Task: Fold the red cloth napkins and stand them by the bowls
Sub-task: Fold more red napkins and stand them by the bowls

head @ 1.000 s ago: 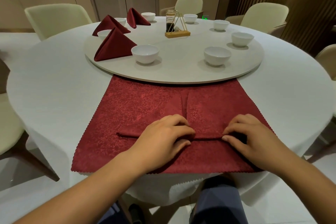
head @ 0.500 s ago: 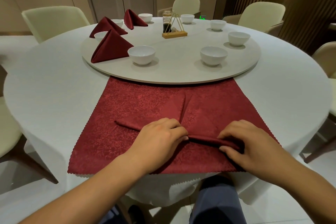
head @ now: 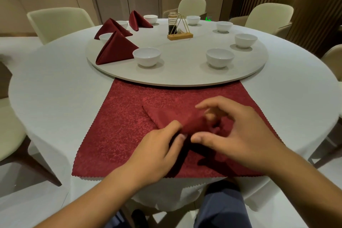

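Observation:
A folded red napkin [head: 172, 116] lies on a flat red cloth [head: 114, 135] at the table's near edge. My left hand [head: 159, 150] pinches the napkin's near edge. My right hand [head: 233, 131] curls over the napkin's right part, its fingers blurred and bent around the fabric. Three folded red napkins stand on the turntable [head: 185, 74] at the left: the nearest one [head: 116, 50] is beside a white bowl [head: 146, 57], the other two [head: 111, 27] [head: 137, 20] are farther back. Another white bowl [head: 219, 57] stands at the right with no napkin beside it.
More white bowls [head: 245, 40] ring the turntable's far side. A wooden stand with a glass bottle [head: 178, 29] sits at its centre. Cream chairs [head: 59, 22] surround the round white table [head: 55, 89]. My legs show below the table edge.
Both hands have lifted the napkin's long fold and brought it together. My right hand moved left toward the left hand and now curls over the bunched fabric.

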A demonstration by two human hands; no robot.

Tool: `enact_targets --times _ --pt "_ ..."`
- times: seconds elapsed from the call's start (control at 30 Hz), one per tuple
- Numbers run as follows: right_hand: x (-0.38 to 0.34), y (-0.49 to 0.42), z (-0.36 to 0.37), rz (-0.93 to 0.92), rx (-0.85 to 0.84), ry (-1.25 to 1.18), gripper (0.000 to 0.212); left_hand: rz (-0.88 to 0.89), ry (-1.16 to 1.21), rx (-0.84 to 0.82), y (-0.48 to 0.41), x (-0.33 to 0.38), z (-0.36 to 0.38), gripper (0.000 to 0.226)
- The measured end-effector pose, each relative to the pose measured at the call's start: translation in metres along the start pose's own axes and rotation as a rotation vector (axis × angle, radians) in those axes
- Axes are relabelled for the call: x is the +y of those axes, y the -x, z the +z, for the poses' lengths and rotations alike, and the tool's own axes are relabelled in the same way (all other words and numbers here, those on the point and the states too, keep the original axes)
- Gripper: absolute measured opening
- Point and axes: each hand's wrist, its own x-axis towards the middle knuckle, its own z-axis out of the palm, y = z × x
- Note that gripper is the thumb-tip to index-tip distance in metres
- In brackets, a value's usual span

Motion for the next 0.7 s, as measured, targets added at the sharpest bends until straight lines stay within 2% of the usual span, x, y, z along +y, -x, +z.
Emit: enact_targets --times 0.07,0.13,0.2,0.3,0.37,0.47,0.5,0.63,0.7 --pt "0.011 -0.012 -0.003 0.067 -0.137 0.047 0.061 -0.115 0.196 0.011 -0.002 -0.006 -0.003 0.031" --pt "0.031 -0.023 -0.006 0.122 -0.185 0.094 0.055 -0.247 0.429 0.045 -0.004 -0.011 -0.007 0.044" --pt "0.054 -0.030 -0.007 0.168 -0.166 0.092 0.040 -0.343 0.566 0.069 -0.008 -0.014 -0.009 0.036" --pt "0.082 -0.036 -0.001 0.201 -0.140 0.104 0.026 -0.476 0.588 0.085 -0.015 -0.015 -0.009 0.036" --pt "0.092 -0.040 0.006 0.190 -0.153 0.130 0.019 -0.559 0.563 0.102 -0.022 -0.015 -0.008 0.034" --pt "0.098 -0.048 0.013 0.169 -0.178 0.188 0.015 -0.674 0.640 0.166 -0.029 -0.016 -0.007 0.017" --pt "0.100 -0.052 0.015 0.168 -0.185 0.199 0.015 -0.709 0.648 0.174 -0.031 -0.018 -0.008 0.025" --pt "0.106 -0.062 0.019 0.182 -0.206 0.221 0.015 -0.759 0.629 0.147 -0.030 -0.024 -0.011 0.081" --pt "0.108 -0.065 0.021 0.187 -0.209 0.228 0.015 -0.755 0.626 0.141 -0.032 -0.021 -0.013 0.083"
